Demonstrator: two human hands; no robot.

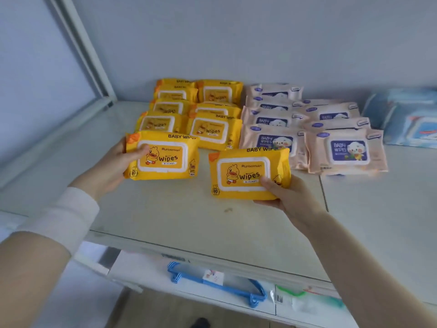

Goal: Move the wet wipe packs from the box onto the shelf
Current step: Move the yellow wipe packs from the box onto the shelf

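- Pale grey flat shelf (177, 221) under plain wall, bearing rows of stocked wipe packs (214, 130).
- Left hand (111, 169) outstretched, thumb and fingers clamped on yellow duck-printed plastic wipe pack (165, 157), fronting those rows.
- Right hand (286, 197) clamped likewise on second yellow pack (246, 174) alongside.

Shelf (189, 221): pale flat board before me, with a seam down its right part and a small brownish mark (228, 210) near the front. Lying on it, back left: yellow wipe packs (214, 130), two columns, overlapping front to back. Just beside them, to the right: peach wipe packs (347, 150), two columns, likewise overlapped. Far right: blue packs (411, 124), blurred. Front: left yellow pack (163, 155), gripped in my left hand (111, 169); right yellow pack (248, 174), gripped in my right hand (290, 197). I cannot tell whether either touches the board.
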